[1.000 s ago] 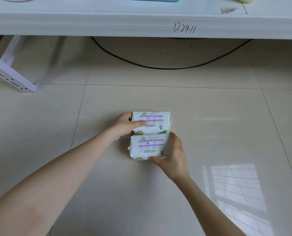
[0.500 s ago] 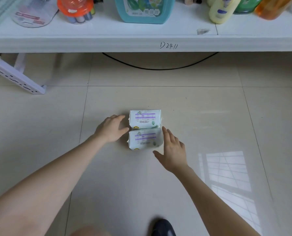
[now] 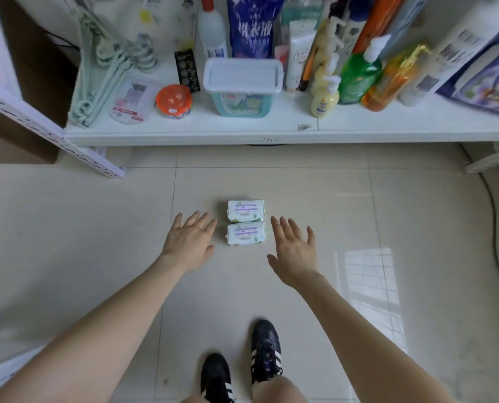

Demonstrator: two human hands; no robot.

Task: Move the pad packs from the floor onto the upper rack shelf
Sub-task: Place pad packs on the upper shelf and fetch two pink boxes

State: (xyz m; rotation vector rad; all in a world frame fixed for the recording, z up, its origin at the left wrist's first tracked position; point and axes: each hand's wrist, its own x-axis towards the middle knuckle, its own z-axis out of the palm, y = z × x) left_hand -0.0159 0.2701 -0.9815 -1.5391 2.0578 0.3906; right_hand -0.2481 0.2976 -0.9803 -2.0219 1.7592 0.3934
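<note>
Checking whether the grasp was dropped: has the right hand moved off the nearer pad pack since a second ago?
Yes. The right hand has let go of the nearer pad pack and drawn back to its right.

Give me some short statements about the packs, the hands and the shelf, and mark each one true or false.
1. The far pack and the near pack both lie on the floor. True.
2. The left hand grips a pack. False: it is open beside the packs and holds nothing.
3. The right hand is open. True.
4. The tub on the shelf has no lid. False: a white lid covers it.
5. The green bottle stands to the right of the tub. True.
</note>
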